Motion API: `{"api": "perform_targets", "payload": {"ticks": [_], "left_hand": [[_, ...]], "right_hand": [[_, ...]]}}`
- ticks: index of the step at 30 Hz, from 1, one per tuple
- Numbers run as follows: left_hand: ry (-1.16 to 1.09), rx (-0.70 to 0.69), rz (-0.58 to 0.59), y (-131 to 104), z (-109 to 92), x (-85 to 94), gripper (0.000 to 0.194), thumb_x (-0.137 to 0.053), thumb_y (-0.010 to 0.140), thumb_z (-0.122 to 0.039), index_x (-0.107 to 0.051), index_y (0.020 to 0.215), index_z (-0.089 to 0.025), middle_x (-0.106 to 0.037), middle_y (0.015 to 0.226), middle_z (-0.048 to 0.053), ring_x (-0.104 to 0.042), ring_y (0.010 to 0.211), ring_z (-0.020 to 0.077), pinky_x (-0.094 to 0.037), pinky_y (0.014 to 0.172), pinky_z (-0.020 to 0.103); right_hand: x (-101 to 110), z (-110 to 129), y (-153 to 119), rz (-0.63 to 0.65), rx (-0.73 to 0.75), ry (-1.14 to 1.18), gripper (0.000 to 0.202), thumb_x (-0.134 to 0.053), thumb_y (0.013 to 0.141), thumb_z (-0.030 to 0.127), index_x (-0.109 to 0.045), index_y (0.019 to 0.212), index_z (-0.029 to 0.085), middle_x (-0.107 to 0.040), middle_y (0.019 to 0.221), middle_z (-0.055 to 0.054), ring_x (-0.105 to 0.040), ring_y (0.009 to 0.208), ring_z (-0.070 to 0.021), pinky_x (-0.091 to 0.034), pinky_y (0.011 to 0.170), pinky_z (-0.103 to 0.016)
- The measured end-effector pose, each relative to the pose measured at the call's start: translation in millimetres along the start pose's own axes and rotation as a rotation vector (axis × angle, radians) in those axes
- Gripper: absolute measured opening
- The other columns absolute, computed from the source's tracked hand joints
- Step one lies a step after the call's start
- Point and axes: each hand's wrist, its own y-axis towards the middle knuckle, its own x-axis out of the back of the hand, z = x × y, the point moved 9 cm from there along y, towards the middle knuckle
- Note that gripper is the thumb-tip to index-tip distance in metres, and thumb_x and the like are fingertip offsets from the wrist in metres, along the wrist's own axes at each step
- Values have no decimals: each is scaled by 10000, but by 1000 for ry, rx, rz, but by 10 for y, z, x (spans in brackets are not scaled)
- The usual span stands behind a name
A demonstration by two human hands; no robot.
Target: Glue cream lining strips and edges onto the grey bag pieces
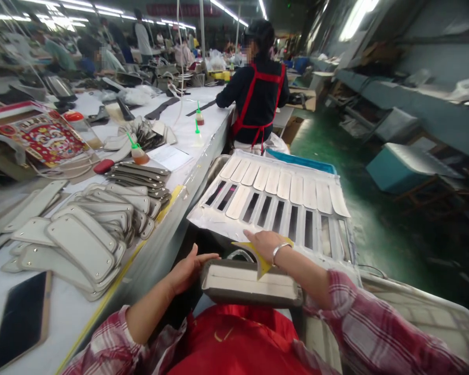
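Note:
My left hand (pixel 187 270) has its thumb raised and index finger stretched out, at the upper left corner of a grey-edged, box-like piece (pixel 250 284) with pale panels. That piece lies close to my lap, in front of a red apron (pixel 234 341). My right hand (pixel 264 244), with a bracelet at the wrist, is closed over a thin, bent yellow piece (pixel 262 263), whose ends stick out around the hand. Just beyond it is the near edge of a white board (pixel 214 221) bearing rows of pale rounded strips (pixel 273 182) and dark slots.
On the left table lie stacked pale rounded panels (pixel 82 239), dark strips (pixel 138 177), a phone (pixel 21 317) and a green-tipped glue bottle (pixel 138 152). A person in red apron straps (pixel 260 88) is ahead. A blue-sided box (pixel 402 166) stands right of the green floor (pixel 320 135).

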Motion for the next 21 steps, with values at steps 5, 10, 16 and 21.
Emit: {"api": "perform_targets", "payload": {"ticks": [5,10,16,21], "left_hand": [[221,-132,-37,-93,-109,12,457,-506,820,-477,-619,1098,-133,-641,1099,94,-544,1054,240,-356,937,332],[583,-107,-121,-199,-215,83,432,-536,786,-493,-659,1009,-143,-687,903,65,-620,810,210,-463,699,286],[350,89,-36,-451,73,-92,680,-398,783,-652,-240,1368,-342,-639,1016,74,-656,609,202,-500,539,323],[59,66,65,-412,140,-328,702,-285,757,-732,-244,1345,-351,-595,1105,88,-661,674,209,-509,656,398]], "right_hand": [[-105,-280,-627,47,-72,498,464,-250,913,413,-645,914,170,-641,812,-119,-592,731,-208,-426,668,-307],[-340,-103,-1214,86,-29,973,385,-479,756,546,-623,718,190,-605,710,-39,-524,637,-151,-399,579,-252],[-796,251,-1389,102,-50,1465,394,-601,669,525,-618,817,160,-637,727,-31,-564,631,-147,-438,596,-258],[-941,516,-1268,-47,-90,1289,339,-534,743,478,-624,768,152,-627,686,-27,-532,582,-130,-411,523,-233]]}}
